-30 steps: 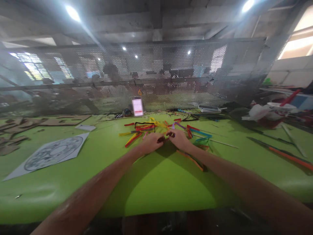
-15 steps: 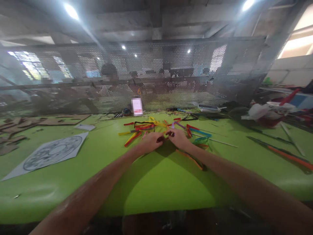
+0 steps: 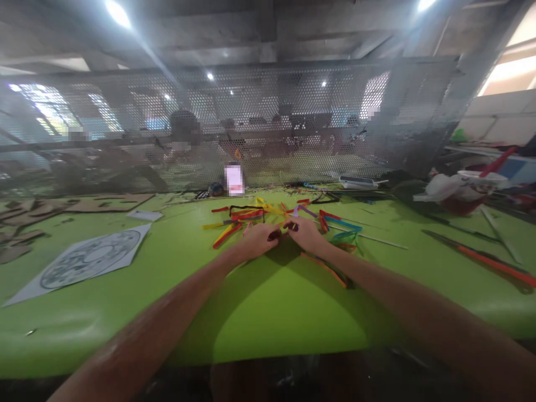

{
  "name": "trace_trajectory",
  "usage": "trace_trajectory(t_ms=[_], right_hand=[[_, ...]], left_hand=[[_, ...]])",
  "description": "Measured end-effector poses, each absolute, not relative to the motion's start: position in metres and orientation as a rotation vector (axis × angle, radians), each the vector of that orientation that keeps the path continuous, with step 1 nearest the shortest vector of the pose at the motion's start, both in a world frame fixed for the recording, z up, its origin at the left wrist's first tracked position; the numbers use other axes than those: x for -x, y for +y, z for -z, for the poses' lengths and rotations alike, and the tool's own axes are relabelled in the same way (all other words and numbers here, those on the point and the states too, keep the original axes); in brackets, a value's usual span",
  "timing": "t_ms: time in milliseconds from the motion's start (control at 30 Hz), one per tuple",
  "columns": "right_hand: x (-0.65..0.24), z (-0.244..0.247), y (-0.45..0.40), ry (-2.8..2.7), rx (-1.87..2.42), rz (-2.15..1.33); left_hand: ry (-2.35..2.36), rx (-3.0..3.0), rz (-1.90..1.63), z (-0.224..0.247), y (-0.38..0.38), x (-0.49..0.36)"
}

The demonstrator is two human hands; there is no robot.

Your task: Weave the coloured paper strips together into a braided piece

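Over the middle of the green table, my left hand (image 3: 260, 240) and my right hand (image 3: 305, 231) meet with their fingertips nearly touching. Both have curled, pinching fingers; a small orange-yellow bit shows between them, but what they grip is mostly hidden. Bent coloured strips lie all around. A red and yellow strip (image 3: 226, 234) and a black one (image 3: 246, 208) are left of my left hand. A purple strip (image 3: 307, 211) rises behind my right hand, with a blue strip (image 3: 343, 223) and a green one (image 3: 344, 237) to its right. An orange strip (image 3: 329, 269) lies under my right forearm.
A printed sheet (image 3: 90, 257) and cardboard pieces (image 3: 109, 203) lie at left. A phone-like screen (image 3: 234, 180) stands against the perforated metal screen (image 3: 268, 123). At right are an orange-handled knife-like tool (image 3: 489, 262), a thin stick (image 3: 383, 242) and a tub with white plastic (image 3: 481, 181).
The view has tilted very slightly. Both hands keep the same pinched pose at the same place, and the strips around them lie as before.
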State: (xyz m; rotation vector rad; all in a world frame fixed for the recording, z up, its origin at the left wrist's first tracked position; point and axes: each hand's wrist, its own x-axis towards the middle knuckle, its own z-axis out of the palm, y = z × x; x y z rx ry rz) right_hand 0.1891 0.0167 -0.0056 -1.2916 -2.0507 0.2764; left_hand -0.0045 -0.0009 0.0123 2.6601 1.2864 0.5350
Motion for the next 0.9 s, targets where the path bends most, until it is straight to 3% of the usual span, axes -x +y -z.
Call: trace_trajectory(t_ms=[900], right_hand=[[-0.1897,0.0082,0.0211,-2.073,1.248,-0.246]], left_hand=[[1.323,-2.635,-0.533,-0.0114,-0.0008,0.005]])
